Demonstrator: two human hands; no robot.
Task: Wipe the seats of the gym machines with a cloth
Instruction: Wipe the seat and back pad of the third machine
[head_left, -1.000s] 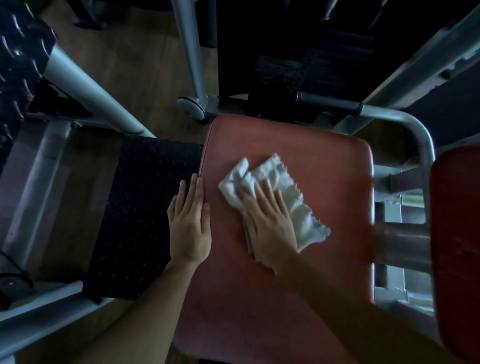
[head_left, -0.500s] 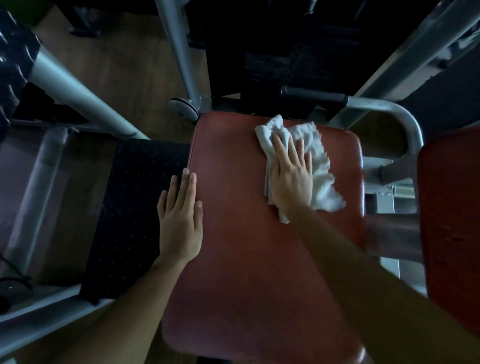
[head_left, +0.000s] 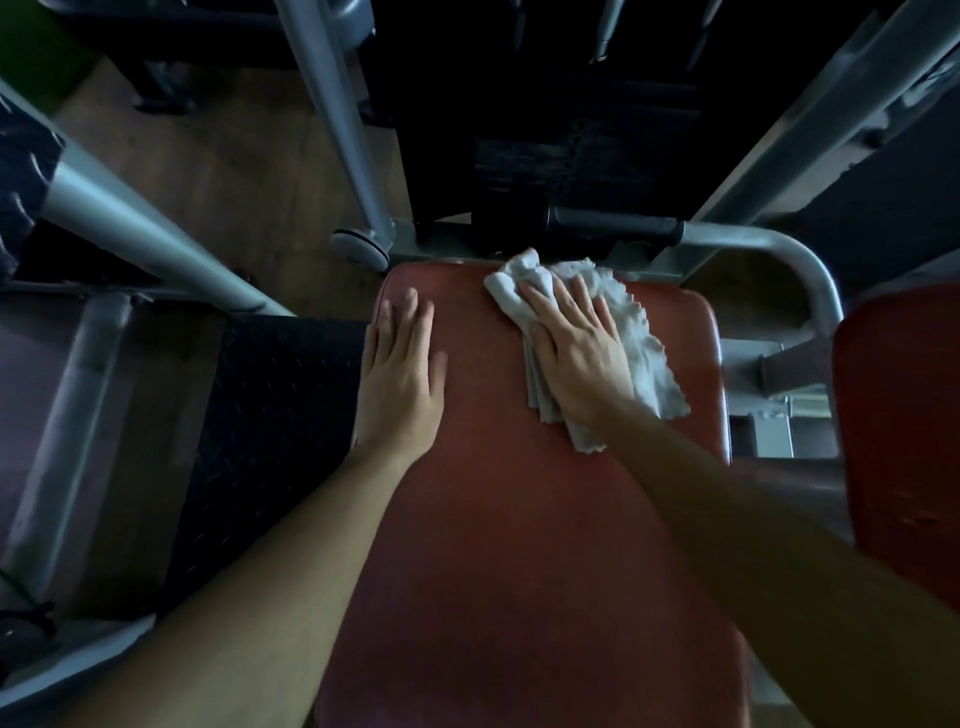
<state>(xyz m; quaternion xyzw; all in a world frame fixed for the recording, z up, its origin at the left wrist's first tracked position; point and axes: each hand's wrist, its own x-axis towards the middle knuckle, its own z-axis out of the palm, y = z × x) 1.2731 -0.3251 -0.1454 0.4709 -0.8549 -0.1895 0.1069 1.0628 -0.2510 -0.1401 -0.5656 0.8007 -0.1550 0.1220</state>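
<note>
Head view: right hand (head_left: 576, 353) presses white cloth (head_left: 641, 332) onto far end of red seat (head_left: 519, 545).
Right grip flat, fingers straight & spread on top of cloth; cloth bunched, far edge at seat's far rim, frayed edge trailing right. Left hand (head_left: 402, 374) flat on seat's far-left edge, grip open, holding nothing. Black tread plate (head_left: 270, 415) just left of seat; grey frame tube w/ black sleeve (head_left: 613, 227) beyond; 2nd red pad (head_left: 904, 415) at right.

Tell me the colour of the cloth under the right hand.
White, slightly greyish in the dim light; the cloth shows in the head view.
</note>
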